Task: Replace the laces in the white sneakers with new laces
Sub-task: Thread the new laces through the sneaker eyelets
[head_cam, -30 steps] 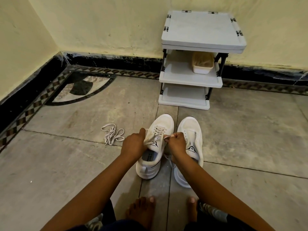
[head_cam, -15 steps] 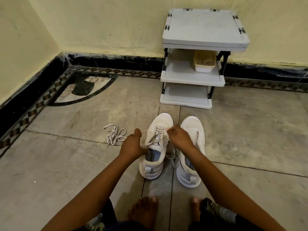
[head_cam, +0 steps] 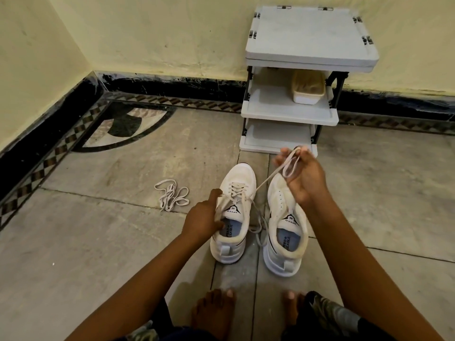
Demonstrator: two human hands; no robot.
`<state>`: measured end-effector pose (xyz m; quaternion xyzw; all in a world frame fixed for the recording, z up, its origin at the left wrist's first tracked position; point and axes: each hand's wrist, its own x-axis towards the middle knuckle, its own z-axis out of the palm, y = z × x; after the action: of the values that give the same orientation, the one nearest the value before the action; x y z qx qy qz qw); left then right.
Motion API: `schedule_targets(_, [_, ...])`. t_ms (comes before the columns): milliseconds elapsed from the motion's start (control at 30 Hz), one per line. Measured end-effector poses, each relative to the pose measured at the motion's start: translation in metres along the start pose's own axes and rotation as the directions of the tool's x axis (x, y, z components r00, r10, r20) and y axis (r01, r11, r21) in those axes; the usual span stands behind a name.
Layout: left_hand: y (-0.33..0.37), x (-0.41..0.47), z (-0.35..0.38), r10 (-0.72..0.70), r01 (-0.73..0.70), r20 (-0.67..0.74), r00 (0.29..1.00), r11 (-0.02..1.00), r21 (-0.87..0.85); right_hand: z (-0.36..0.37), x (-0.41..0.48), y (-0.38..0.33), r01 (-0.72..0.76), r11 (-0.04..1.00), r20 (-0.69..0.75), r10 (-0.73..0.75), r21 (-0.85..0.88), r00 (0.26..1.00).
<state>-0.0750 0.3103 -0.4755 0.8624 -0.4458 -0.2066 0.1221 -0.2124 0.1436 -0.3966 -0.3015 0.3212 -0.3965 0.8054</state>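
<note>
Grey stone tile floor [head_cam: 98, 242] fills a yellow-walled corner, and you sit on it looking down at your own arms.

Your right hand [head_cam: 304, 177] is raised, fingers curled round a doubled loop of flat white lace [head_cam: 266, 179]. The lace runs taut and slanting down from that loop to the upper eyelets of the laced white mesh sneaker [head_cam: 240, 175]. Your left hand [head_cam: 204, 217] grips that sneaker at its tongue and collar, thumb up beside the crossings, pinning the shoe to the floor.

Just right of the laced sneaker stands the second white sneaker [head_cam: 280, 205], toe pointing the same way, its eyelets bare as far as can be seen. A slack tail of lace [head_cam: 261, 227] lies on the floor between the two. To the left of the laced sneaker, apart from it, lies a loose bundle of white laces [head_cam: 172, 195]; whether these are old or new cannot be told. Beyond its toe, against the wall, stands a pale grey plastic three-tier rack [head_cam: 310, 35] with a cream tub [head_cam: 307, 91] on its middle shelf. Nearer you than its heel are your bare feet [head_cam: 214, 308].

You seem to be drawing lace through the top eyelets; whether in or out is not clear. To do it well, pull along the line of the eyelet, not across it, so the flat lace does not twist or bind. Hold the tongue firmly down with your left hand so the shoe does not lift. Watch the slack tail: it may snag under the second sneaker.
</note>
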Motion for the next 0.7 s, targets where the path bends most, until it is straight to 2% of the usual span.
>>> schedule_targets(33, [0.0, -0.002, 0.001, 0.006, -0.007, -0.028, 1.0, 1.0, -0.011, -0.003, -0.001, 0.009, -0.038, 0.991, -0.022, 0.036, -0.129, 0.999])
schedule_targets(67, [-0.001, -0.004, 0.001, 0.002, -0.003, -0.056, 0.998, 1.0, -0.028, -0.006, -0.001, 0.019, -0.059, 0.929, -0.047, 0.045, -0.365, 0.998])
schedule_targets(100, [-0.001, -0.005, 0.002, -0.011, 0.007, -0.077, 0.997, 0.999, -0.051, -0.011, 0.0, 0.029, -0.067, 0.784, -0.053, 0.043, -0.617, 0.998])
schedule_targets(133, [-0.002, -0.005, 0.002, -0.02, 0.014, -0.085, 0.996, 0.998, -0.069, -0.016, 0.0, 0.039, -0.054, 0.595, -0.035, 0.043, -0.802, 0.998])
schedule_targets(167, [-0.002, -0.004, 0.002, -0.024, 0.018, -0.085, 0.996, 0.997, -0.073, -0.021, 0.0, 0.048, -0.016, 0.397, 0.009, 0.061, -0.917, 0.998])
schedule_targets(233, [-0.002, 0.002, -0.001, -0.029, 0.023, -0.083, 0.996, 0.997, -0.068, -0.027, -0.001, 0.062, 0.128, 0.045, 0.133, 0.14, -0.991, 0.981])
schedule_targets(300, [0.0, 0.007, -0.005, -0.02, 0.015, -0.082, 0.996, 0.997, -0.069, -0.025, -0.002, 0.069, 0.231, -0.187, 0.193, 0.2, -0.955, 0.961])
schedule_targets(333, [0.001, 0.008, -0.006, -0.012, 0.007, -0.076, 0.997, 0.998, -0.06, -0.023, -0.002, 0.069, 0.249, -0.255, 0.197, 0.213, -0.934, 0.957])
schedule_targets(367, [0.001, 0.008, -0.006, -0.008, 0.004, -0.072, 0.997, 0.999, -0.05, -0.021, -0.002, 0.068, 0.256, -0.271, 0.202, 0.212, -0.928, 0.956])
schedule_targets(400, [0.0, 0.007, -0.006, -0.011, 0.008, -0.074, 0.997, 0.999, -0.044, -0.018, 0.0, 0.064, 0.246, -0.214, 0.204, 0.2, -0.945, 0.958])
schedule_targets(433, [-0.001, 0.005, -0.005, -0.023, 0.02, -0.074, 0.997, 0.999, -0.037, -0.016, 0.001, 0.057, 0.214, -0.08, 0.198, 0.171, -0.974, 0.965])
schedule_targets(467, [-0.003, 0.004, -0.004, -0.037, 0.036, -0.065, 0.997, 0.999, -0.02, -0.012, 0.001, 0.047, 0.159, 0.096, 0.171, 0.136, -0.983, 0.976])
schedule_targets(500, [-0.004, 0.004, -0.003, -0.051, 0.051, -0.053, 0.997, 0.999, 0.007, -0.01, 0.001, 0.039, 0.117, 0.28, 0.146, 0.087, -0.953, 0.985])
schedule_targets(533, [-0.003, 0.006, -0.003, -0.058, 0.06, -0.038, 0.998, 0.997, 0.051, -0.008, 0.002, 0.03, 0.118, 0.417, 0.147, 0.037, -0.901, 0.988])
schedule_targets(567, [-0.002, 0.007, -0.004, -0.061, 0.062, -0.018, 0.998, 0.992, 0.108, -0.005, 0.002, 0.024, 0.161, 0.459, 0.183, 0.003, -0.874, 0.983])
schedule_targets(633, [0.005, 0.009, -0.004, -0.054, 0.049, 0.021, 0.998, 0.977, 0.207, 0.0, -0.003, 0.022, 0.216, 0.458, 0.243, 0.0, -0.863, 0.97])
schedule_targets(700, [0.008, 0.011, -0.006, -0.06, 0.046, 0.052, 0.997, 0.969, 0.241, 0.001, -0.009, 0.029, 0.165, 0.525, 0.235, 0.069, -0.835, 0.969])
